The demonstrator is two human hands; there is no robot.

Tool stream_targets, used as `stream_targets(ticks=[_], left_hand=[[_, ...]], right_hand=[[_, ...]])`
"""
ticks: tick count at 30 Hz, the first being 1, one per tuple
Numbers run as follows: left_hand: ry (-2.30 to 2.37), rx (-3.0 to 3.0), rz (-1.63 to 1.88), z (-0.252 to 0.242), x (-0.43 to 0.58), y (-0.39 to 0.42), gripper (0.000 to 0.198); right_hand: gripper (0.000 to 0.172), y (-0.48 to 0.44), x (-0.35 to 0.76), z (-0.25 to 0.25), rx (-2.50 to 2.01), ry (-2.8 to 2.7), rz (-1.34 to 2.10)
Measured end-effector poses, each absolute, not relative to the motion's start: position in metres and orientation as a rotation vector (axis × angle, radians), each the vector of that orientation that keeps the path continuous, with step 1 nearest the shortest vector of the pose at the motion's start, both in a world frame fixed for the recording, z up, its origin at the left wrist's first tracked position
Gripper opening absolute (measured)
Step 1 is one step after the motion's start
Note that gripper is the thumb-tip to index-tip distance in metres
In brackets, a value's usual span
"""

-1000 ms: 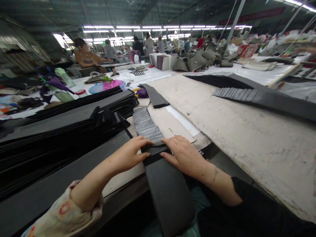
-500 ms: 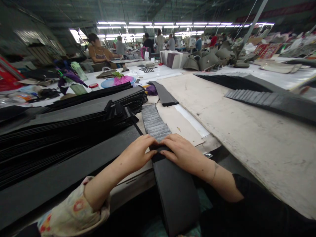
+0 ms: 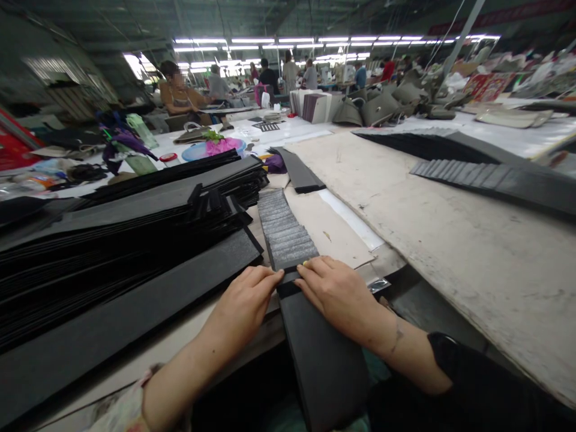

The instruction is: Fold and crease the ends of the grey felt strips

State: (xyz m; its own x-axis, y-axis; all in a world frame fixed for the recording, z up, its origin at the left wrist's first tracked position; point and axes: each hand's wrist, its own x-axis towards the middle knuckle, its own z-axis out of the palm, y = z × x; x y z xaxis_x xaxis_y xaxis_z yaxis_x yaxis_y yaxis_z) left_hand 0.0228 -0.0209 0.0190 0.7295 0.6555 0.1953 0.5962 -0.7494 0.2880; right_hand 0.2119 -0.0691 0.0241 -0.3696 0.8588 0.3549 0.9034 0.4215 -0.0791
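Observation:
My left hand (image 3: 245, 300) and my right hand (image 3: 335, 291) lie side by side at the table's near edge. Both press with closed-together fingers on the top end of a black strip (image 3: 321, 354) that hangs down over the edge toward my lap. Their fingertips meet just below a row of overlapped dark grey strips (image 3: 283, 231) that runs away from me along the table. The part of the black strip under my fingers is hidden.
A big stack of long black sheets (image 3: 121, 222) fills the left. More overlapped black strips (image 3: 472, 174) lie at the right on the worn white table (image 3: 450, 240). A short black stack (image 3: 297, 168) sits further back. Several people work at far tables.
Both hands slid a little toward me along the black strip, away from the row of grey strips. The camera shifted slightly.

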Motion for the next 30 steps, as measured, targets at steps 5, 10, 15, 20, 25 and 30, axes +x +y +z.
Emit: stream_targets(ticks=[5,10,15,20,25,30], left_hand=[[1.018,2.573,0.470,0.029,0.024,-0.004,0.022],[1.003,2.662,0.434,0.035,0.047,0.018,0.028],[0.928,2.703,0.413,0.032,0.064,0.025,0.019],[0.979,2.495,0.241,0.043,0.070,0.032,0.015],[0.972,2.370,-0.014,0.051,0.082,0.042,0.024],[0.913,2.407,0.028,0.048,0.100,0.042,0.028]], right_hand=[[0.019,-0.071,0.210,0.021,-1.514,-2.335,-0.198],[0.020,-0.072,0.209,0.021,-1.542,-2.309,-0.215],[0.021,-0.076,0.208,0.017,-1.535,-2.254,-0.173],[0.025,-0.080,0.210,0.012,-1.528,-2.207,-0.158],[0.028,-0.083,0.210,0.011,-1.510,-2.183,-0.176],[0.027,-0.084,0.209,0.010,-1.503,-2.179,-0.160]])
